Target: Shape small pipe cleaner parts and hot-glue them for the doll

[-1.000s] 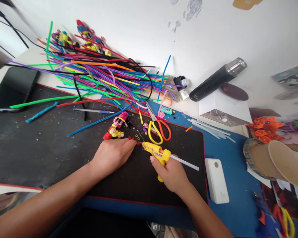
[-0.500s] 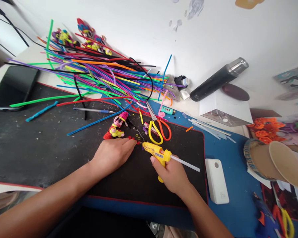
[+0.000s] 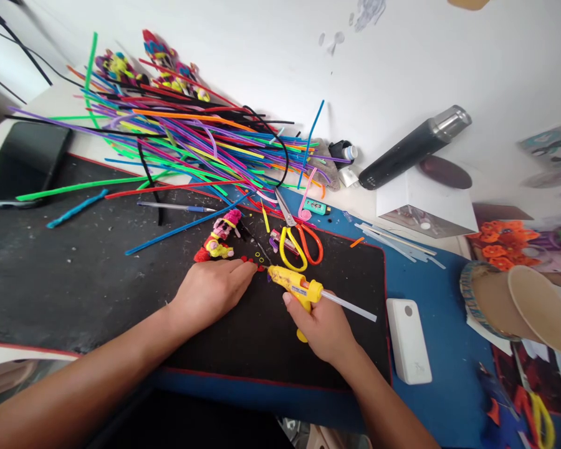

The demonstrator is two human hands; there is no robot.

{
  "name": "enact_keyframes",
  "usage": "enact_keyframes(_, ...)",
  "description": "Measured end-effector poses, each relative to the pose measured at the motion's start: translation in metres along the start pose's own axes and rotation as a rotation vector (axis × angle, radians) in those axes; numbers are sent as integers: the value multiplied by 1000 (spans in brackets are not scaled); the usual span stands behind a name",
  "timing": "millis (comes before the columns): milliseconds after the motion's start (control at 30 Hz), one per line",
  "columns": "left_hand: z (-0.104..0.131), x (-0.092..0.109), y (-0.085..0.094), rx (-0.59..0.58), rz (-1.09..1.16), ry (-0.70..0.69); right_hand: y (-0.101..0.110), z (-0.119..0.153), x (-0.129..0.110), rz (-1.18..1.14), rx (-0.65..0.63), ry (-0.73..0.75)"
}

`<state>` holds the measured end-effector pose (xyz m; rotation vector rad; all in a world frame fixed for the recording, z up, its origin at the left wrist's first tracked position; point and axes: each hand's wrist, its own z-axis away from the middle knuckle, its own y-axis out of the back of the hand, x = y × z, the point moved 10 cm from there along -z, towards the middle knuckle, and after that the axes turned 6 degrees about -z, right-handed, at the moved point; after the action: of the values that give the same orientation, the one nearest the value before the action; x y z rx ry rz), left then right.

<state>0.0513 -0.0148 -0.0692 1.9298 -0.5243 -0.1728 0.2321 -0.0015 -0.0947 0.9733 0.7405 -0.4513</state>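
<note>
My right hand [image 3: 327,327] grips a yellow hot glue gun [image 3: 287,277], with a clear glue stick [image 3: 350,305] poking out of its back. The nozzle points left, almost at the fingertips of my left hand [image 3: 215,284]. That hand rests on the black mat with its fingers pressed together on a small red piece [image 3: 260,269], mostly hidden. Just beyond the knuckles lies a pipe-cleaner doll [image 3: 219,240] with a pink hat and yellow arms. Small yellow rings [image 3: 260,257] are by the nozzle. Scissors [image 3: 295,234] with yellow and orange handles lie behind the gun.
A heap of coloured pipe cleaners [image 3: 191,137] spreads along the back, with more dolls [image 3: 168,68] behind. A phone [image 3: 23,162] is at left, a pen [image 3: 175,206] mid-mat. At right are a white power bank [image 3: 409,340], spare glue sticks [image 3: 397,243] and a black flask [image 3: 411,149].
Both hands, the glue gun and the red piece stay practically in place. The view has shifted very slightly.
</note>
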Motion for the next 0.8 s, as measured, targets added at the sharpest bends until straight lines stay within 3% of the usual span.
enact_keyframes(800, 4, -6, -6, -35, 70, 84, 5, 3, -5, 4, 15, 33)
